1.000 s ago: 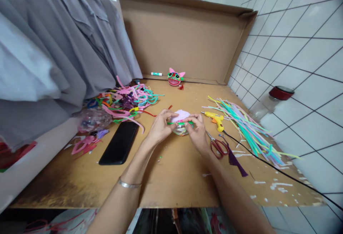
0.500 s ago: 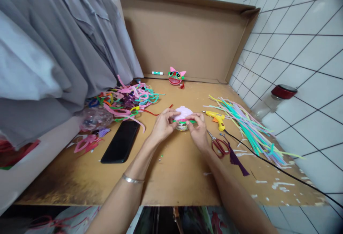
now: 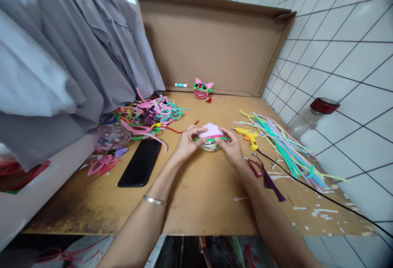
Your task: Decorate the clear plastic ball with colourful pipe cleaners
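Note:
Between my hands, on the table, is a round craft ball wound with lilac pipe cleaner on top. Below the lilac run a pink band and a green pipe cleaner, and the underside looks pale and shiny. My left hand grips the ball's left side, thumb at the green band and fingers higher up. On the opposite side my right hand holds it the same way, its thumb pressing near the green band. Fingers cover both ends of that band. A yellow glue gun lies just right of my right hand.
Red-handled scissors, partly behind my right wrist, lie by a purple tassel. Pipe cleaners spread at the right; a tangled pile and a phone are left. A finished cat-like head stands at the back.
My right hand has shifted slightly right and its fingers have moved up the ball's side. My left thumb now lies straighter along the green band. The ball has hardly moved.

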A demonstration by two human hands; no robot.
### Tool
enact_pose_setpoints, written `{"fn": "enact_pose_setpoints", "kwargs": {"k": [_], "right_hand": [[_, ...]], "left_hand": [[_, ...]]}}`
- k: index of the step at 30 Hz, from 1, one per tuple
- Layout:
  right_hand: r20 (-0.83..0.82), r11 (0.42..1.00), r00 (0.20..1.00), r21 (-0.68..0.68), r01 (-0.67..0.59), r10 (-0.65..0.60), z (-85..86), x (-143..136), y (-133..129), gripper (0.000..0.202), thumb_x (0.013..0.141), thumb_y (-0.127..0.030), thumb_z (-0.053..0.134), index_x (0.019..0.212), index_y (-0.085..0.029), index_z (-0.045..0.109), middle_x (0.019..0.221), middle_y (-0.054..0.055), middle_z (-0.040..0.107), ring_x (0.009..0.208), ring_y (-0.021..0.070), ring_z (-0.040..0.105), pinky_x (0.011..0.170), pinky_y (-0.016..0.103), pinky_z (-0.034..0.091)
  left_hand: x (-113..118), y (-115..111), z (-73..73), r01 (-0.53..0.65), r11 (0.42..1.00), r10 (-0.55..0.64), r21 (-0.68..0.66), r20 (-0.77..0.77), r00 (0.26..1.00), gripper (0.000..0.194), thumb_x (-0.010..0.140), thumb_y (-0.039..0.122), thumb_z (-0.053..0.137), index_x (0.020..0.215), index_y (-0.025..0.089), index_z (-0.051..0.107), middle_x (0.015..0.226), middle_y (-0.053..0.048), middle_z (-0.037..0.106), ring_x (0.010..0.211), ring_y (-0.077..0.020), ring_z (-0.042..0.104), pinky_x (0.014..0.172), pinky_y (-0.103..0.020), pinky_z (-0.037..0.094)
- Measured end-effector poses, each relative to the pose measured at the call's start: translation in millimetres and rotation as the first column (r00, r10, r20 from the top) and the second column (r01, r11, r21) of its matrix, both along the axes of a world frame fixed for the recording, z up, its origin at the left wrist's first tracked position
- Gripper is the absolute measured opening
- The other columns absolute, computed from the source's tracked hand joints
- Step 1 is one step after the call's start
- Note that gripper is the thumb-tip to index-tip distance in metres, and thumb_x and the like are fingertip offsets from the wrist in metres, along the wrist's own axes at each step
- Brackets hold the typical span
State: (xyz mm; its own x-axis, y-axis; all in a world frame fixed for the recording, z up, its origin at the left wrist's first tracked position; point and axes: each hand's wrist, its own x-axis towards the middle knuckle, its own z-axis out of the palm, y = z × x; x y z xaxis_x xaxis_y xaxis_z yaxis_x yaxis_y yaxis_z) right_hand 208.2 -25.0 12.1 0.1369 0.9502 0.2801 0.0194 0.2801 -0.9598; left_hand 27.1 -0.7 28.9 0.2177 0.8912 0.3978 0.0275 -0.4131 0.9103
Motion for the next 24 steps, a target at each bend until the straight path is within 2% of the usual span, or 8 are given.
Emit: {"fn": "enact_pose_setpoints", "kwargs": {"k": [5,8,13,17,24], "right_hand": [[-0.057,0.993,0.997,-0.112,0.037,-0.044,15.6,-1,-9,0.039,0.058,-0.031,0.077,0.094,-0.02,0.067,0.097,0.005,0.07,0.088,0.0213,0.064,0.08,0.036,0.052],[-0.115,0.987,0.992,-0.154,0.035,-0.053,18.7,-3,-10,0.04,0.053,-0.03,0.078,0.09,-0.02,0.066,0.093,0.004,0.07,0.084,0.0205,0.063,0.077,0.035,0.051],[-0.17,0.983,0.98,-0.168,0.075,-0.104,16.3,-6,-7,0.041,0.052,-0.035,0.079,0.087,-0.019,0.065,0.09,0.004,0.069,0.084,0.0201,0.062,0.077,0.034,0.05],[-0.189,0.98,0.974,-0.174,0.095,-0.128,13.8,-6,-4,0.042,0.051,-0.038,0.079,0.086,-0.019,0.065,0.088,0.004,0.069,0.082,0.02,0.062,0.075,0.033,0.051],[-0.183,0.979,0.974,-0.177,0.103,-0.135,10.6,-7,-3,0.041,0.054,-0.042,0.076,0.087,-0.021,0.063,0.088,0.004,0.069,0.084,0.0218,0.063,0.073,0.034,0.051]], "left_hand": [[2,-9,10.0,0.077,0.987,-0.064,-0.139,0.097,0.993,0.029,0.059,0.028,0.079,0.084,0.017,0.069,0.093,-0.005,0.063,0.087,-0.0184,0.062,0.08,-0.032,0.05],[3,-10,10.7,0.075,0.98,-0.051,-0.182,0.136,0.989,0.026,0.056,0.026,0.08,0.076,0.016,0.066,0.085,-0.003,0.064,0.082,-0.017,0.062,0.077,-0.031,0.05],[6,-5,3.7,-0.006,0.993,0.022,-0.117,0.14,0.99,0.016,0.058,0.028,0.078,0.064,0.016,0.068,0.091,-0.007,0.065,0.092,-0.0202,0.062,0.087,-0.034,0.048],[8,-2,-1.8,-0.035,0.994,0.051,-0.102,0.155,0.987,0.015,0.059,0.029,0.077,0.069,0.018,0.072,0.096,-0.008,0.067,0.097,-0.0219,0.062,0.093,-0.037,0.047],[10,-1,-6.7,-0.06,0.997,0.066,-0.054,0.112,0.992,0.015,0.065,0.028,0.071,0.076,0.019,0.075,0.104,-0.009,0.069,0.101,-0.023,0.063,0.094,-0.04,0.048]]}}
